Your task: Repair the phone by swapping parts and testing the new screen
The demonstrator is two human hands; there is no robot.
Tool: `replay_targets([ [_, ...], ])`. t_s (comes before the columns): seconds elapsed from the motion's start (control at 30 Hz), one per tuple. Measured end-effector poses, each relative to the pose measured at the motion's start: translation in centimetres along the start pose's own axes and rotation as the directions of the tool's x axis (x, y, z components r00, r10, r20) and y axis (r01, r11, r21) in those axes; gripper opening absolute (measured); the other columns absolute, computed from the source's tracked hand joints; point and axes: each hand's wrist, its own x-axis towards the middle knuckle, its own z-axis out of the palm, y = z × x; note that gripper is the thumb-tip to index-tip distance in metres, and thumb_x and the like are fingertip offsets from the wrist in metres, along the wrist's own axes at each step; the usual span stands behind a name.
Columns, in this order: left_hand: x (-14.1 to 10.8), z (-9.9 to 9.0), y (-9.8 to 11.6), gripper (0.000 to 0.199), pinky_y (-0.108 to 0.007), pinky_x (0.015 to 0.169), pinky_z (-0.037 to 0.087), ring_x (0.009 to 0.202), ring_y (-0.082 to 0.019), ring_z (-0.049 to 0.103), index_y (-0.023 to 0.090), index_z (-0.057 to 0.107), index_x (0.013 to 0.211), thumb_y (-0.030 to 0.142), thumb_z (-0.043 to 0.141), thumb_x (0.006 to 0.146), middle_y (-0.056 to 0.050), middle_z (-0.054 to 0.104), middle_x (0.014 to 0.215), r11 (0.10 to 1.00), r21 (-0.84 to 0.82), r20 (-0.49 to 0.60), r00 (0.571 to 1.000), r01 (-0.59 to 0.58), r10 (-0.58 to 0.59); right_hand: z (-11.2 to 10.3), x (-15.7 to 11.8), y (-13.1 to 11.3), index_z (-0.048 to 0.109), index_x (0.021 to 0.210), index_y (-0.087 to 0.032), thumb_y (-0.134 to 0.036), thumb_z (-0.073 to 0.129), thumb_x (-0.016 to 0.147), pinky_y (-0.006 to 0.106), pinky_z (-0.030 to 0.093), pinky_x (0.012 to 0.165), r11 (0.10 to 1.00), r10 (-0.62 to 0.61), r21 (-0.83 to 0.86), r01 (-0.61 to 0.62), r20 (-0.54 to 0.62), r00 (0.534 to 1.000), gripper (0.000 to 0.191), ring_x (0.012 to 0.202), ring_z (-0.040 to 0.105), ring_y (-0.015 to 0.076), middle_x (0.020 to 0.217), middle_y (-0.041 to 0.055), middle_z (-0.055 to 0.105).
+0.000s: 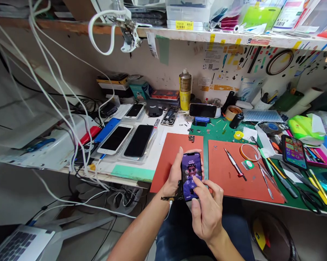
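Observation:
My left hand [175,173] is closed round a smartphone [189,192] just past the workbench's front edge. The phone's screen is lit purple with a round-button passcode keypad. From its lower left side sticks out a small dark flex part [171,198], with a white cable [170,205] hanging below it. My right hand [209,208] holds nothing; its index fingertip is at the keypad, and the other fingers are loosely bent and apart. Beyond the phone, an orange mat [166,159] bears a small metal part [191,138]. A second orange mat [215,174] carries a screwdriver [234,164].
Two phones lie left, a white one [115,139] and a black one [138,140]. An opened phone [170,115] and a spray can [185,88] stand farther back. Scissors [311,199] and another lit phone [294,152] lie right. White cables [51,72] hang at left; a shelf [196,38] overhangs.

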Motion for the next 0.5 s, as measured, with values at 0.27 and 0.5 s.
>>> replay_targets([
  [0.27, 0.0, 0.0, 0.1, 0.067, -0.034, 0.068, 0.062, 0.076, -0.023, 0.074, 0.018, 0.070, 0.129, 0.075, 0.056, 0.097, -0.010, 0.075, 0.092, 0.999, 0.037, -0.006, 1.000, -0.019, 0.019, -1.5, 0.0, -0.4, 0.067, 0.117, -0.012, -0.005, 0.056, 0.094, 0.047, 0.053, 0.089, 0.999, 0.006, 0.038, -0.003, -0.101, 0.995, 0.026, 0.105, 0.066, 0.0292, 0.120, 0.0171, 0.076],
  [0.5, 0.2, -0.4, 0.1, 0.064, -0.034, 0.066, 0.062, 0.075, -0.024, 0.076, 0.018, 0.070, 0.130, 0.073, 0.058, 0.097, -0.010, 0.076, 0.092, 1.000, -0.020, -0.027, 1.000, -0.016, 0.016, -3.7, -3.4, -1.2, 0.067, 0.088, -0.019, -0.002, 0.070, 0.092, 0.034, 0.049, 0.059, 0.982, 0.150, -0.055, -0.180, -0.347, 0.926, 0.018, 0.058, 0.060, 0.0176, 0.069, 0.0013, 0.064],
])
